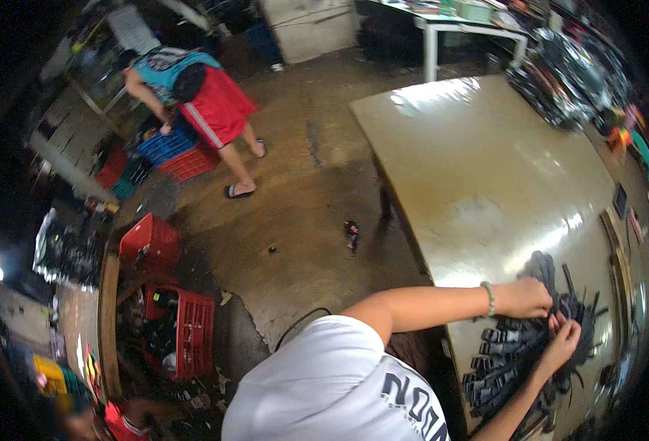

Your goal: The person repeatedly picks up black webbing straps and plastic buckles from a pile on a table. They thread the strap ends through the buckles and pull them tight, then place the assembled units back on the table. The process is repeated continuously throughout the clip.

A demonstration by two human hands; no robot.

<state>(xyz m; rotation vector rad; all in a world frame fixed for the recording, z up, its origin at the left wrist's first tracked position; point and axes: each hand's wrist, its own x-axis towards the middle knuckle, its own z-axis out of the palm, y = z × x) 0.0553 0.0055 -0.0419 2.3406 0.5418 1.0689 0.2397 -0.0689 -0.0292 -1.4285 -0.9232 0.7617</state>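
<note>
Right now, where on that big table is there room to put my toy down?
The table is bare from its far corner down to the pile of black straps. Both hands, left hand and right hand, work in that crowded pile; the right edge is cluttered.

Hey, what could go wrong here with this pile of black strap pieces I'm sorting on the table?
The heap of black strap pieces lies near the glossy tan table's near edge, so some may slide off onto the floor. Both hands, left hand and right hand, work in the tangle, so pulling one strap could drag others loose.
</note>
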